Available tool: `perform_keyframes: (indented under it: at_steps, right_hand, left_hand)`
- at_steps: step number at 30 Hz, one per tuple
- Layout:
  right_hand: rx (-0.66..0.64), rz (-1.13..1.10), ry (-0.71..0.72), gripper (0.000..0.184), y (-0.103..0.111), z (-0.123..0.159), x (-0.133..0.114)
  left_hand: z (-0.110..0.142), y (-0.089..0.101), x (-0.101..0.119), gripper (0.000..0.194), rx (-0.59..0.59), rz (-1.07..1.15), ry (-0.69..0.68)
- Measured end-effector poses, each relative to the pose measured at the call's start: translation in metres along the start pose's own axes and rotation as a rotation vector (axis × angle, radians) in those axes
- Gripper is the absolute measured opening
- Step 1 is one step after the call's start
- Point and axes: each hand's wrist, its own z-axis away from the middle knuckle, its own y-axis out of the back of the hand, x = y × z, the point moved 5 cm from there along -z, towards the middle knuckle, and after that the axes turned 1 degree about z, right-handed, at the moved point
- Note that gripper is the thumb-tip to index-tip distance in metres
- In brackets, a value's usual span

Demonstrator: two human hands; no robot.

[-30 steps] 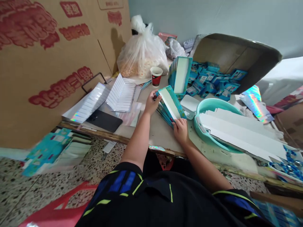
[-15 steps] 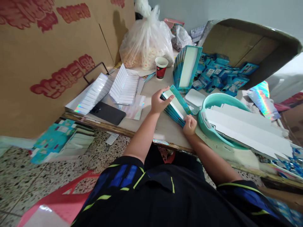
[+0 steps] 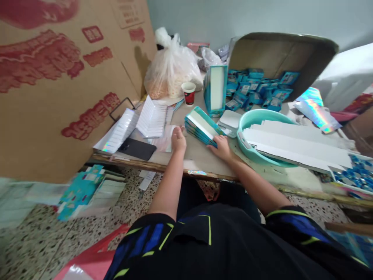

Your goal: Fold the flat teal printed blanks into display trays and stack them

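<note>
A nested stack of teal cardboard trays (image 3: 202,125), white inside, lies slanted on the table in front of me. My right hand (image 3: 222,147) is wrapped over its near right end, fingers on top and thumb at the near side. To the left of the stack, my left hand (image 3: 178,140) is raised with its fingers loosely bent and nothing visible in it, apart from the trays. Behind them stands a second, upright stack of similar teal trays (image 3: 217,88). A white plastic container (image 3: 230,118) sits between the stacks and the basin.
A turquoise basin (image 3: 241,137) at right holds white card strips (image 3: 291,142). Behind it, an open carton (image 3: 309,50) contains many small blue boxes (image 3: 256,91). A paper cup (image 3: 189,95), a tied plastic bag (image 3: 175,70), a black phone (image 3: 138,149) and folded white sheets (image 3: 151,118) occupy the left.
My left hand has let go of the tray stack's far end and moved left. My right hand has gone from a fist at the near end to fingers laid over it. The view has shifted.
</note>
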Motion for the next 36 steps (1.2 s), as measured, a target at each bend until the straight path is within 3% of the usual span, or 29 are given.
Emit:
perform_keyframes:
  at_steps: [2,4,7,9,11,13,16,19,22,24,27,30,32,34,36]
  right_hand:
    - [-0.027,0.060,-0.009,0.026,0.004,-0.016,-0.020]
    - [-0.038,0.102,0.005,0.049,0.018,-0.025,-0.037]
    - [0.003,0.140,0.011,0.068,0.063,-0.011,-0.037]
    - [0.052,0.205,-0.014,0.059,0.106,0.021,-0.015]
    - [0.066,0.331,-0.137,0.044,0.148,0.060,0.024]
    - [-0.035,0.432,-0.316,0.027,0.177,0.097,0.065]
    - [-0.220,0.394,-0.362,0.016,0.191,0.128,0.095]
    - [-0.245,0.416,-0.276,0.016,0.190,0.131,0.088]
    - [-0.237,0.538,-0.277,0.020,0.192,0.128,0.078]
    - [-0.083,0.613,-0.276,0.025,0.209,0.127,0.073]
    - [0.442,0.627,-0.236,0.025,0.259,0.134,0.053]
    - [1.033,0.472,-0.184,0.029,0.298,0.152,0.011]
    - [1.297,0.266,-0.111,0.030,0.300,0.154,-0.025]
    - [1.244,-0.069,-0.031,0.028,0.281,0.133,-0.054]
    - [1.059,-0.353,-0.023,0.028,0.251,0.102,-0.072]
  left_hand:
    - [0.001,0.006,-0.001,0.073,0.035,-0.054,0.027]
    - [0.000,0.007,0.001,0.064,0.023,-0.111,0.043]
    - [-0.005,0.006,0.007,0.049,-0.014,-0.177,0.047]
    - [-0.008,0.006,0.009,0.041,-0.010,-0.205,0.053]
    - [-0.009,0.007,0.009,0.033,0.006,-0.217,0.069]
    - [-0.009,0.008,0.008,0.028,0.023,-0.213,0.082]
    - [-0.008,0.008,0.010,0.027,0.043,-0.189,0.085]
    - [-0.006,0.007,0.014,0.027,0.055,-0.154,0.085]
    - [-0.003,0.009,0.019,0.027,0.079,-0.123,0.076]
    - [0.001,0.013,0.026,0.028,0.113,-0.103,0.047]
    - [0.010,0.019,0.049,0.028,0.163,-0.071,-0.027]
    - [0.030,0.018,0.103,0.046,0.087,0.077,-0.217]
    - [0.055,0.017,0.156,0.076,-0.108,0.261,-0.432]
    - [0.085,0.021,0.210,0.100,-0.283,0.366,-0.597]
    - [0.111,0.032,0.251,0.100,-0.313,0.404,-0.688]
